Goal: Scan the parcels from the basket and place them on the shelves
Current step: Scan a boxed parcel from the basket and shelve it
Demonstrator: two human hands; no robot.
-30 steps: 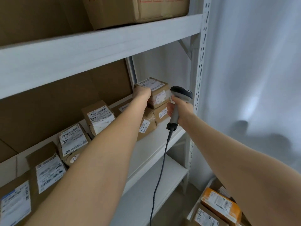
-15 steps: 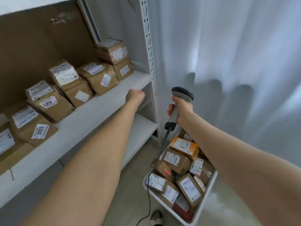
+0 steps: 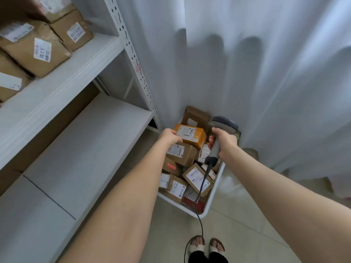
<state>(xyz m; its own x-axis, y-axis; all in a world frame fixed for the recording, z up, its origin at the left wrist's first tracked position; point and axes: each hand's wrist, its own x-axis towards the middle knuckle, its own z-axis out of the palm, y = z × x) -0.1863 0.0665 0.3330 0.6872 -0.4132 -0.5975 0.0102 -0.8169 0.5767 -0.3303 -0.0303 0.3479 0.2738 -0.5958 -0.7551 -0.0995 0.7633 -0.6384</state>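
A white basket (image 3: 208, 207) on the floor holds several brown labelled parcels (image 3: 181, 153). On top of the pile lies an orange parcel (image 3: 192, 135) with a white label. My left hand (image 3: 169, 137) reaches down to it, with fingers curled round its left end. My right hand (image 3: 225, 142) grips the handle of a grey barcode scanner (image 3: 227, 123), held just right of the orange parcel above the basket. The scanner's black cable (image 3: 199, 221) trails down across the basket to the floor.
A white metal shelf unit (image 3: 79, 67) stands at the left, with brown parcels (image 3: 36, 48) on its upper board and a bare lower board (image 3: 85, 149). A white curtain (image 3: 256, 73) hangs behind the basket. My sandalled feet (image 3: 207, 245) stand on the tiled floor.
My view swung down from the shelf to the basket. The left hand left the shelved parcels, dropped to the basket and took hold of the orange parcel. The scanner came down with the right hand.
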